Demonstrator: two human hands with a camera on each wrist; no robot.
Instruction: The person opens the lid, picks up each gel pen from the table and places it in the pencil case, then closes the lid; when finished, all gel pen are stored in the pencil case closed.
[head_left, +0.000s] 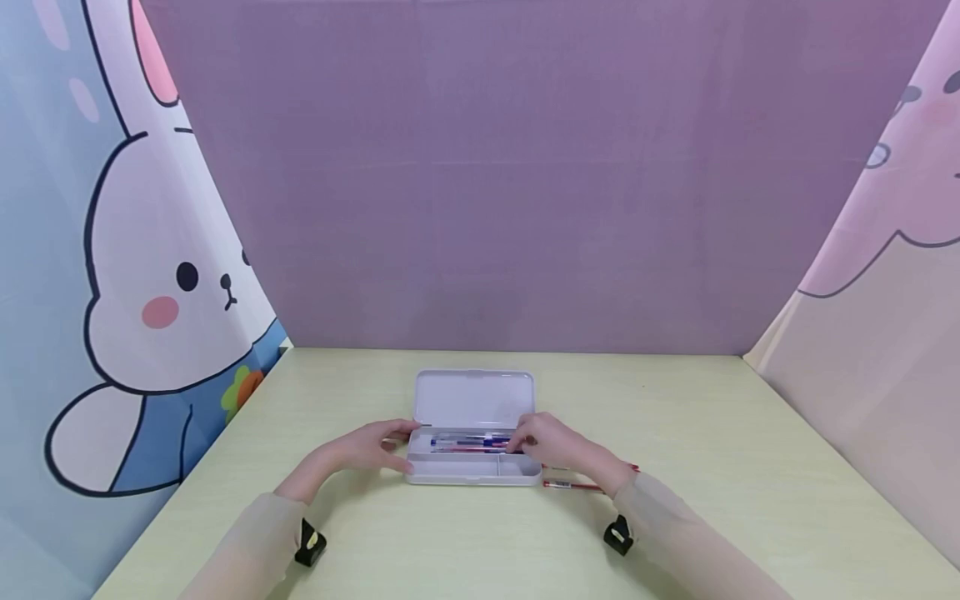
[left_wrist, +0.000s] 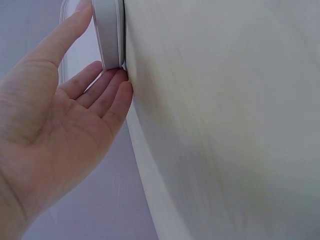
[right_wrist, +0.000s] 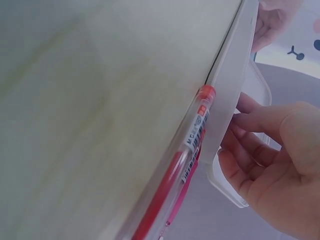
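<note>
An open white pencil case (head_left: 461,481) lies on the table, its lid (head_left: 474,398) tipped back. Several pens (head_left: 468,443), with blue and red parts, lie along its back compartment. My left hand (head_left: 369,445) holds the case's left end, thumb at the front corner and fingers at the back. In the left wrist view, those fingertips (left_wrist: 120,82) meet the case's end wall (left_wrist: 109,37). My right hand (head_left: 551,440) reaches in at the right with bent fingers, pinching a pen's end, mostly hidden. In the right wrist view, thumb and forefinger come together beyond the case's wall (right_wrist: 234,75).
A red pen (head_left: 570,485) lies on the table right of the case, under the right forearm; another red pen (head_left: 632,467) shows partly behind it. A purple backdrop (head_left: 510,183) stands behind the table (head_left: 420,542), with printed cloth (head_left: 165,250) at both sides.
</note>
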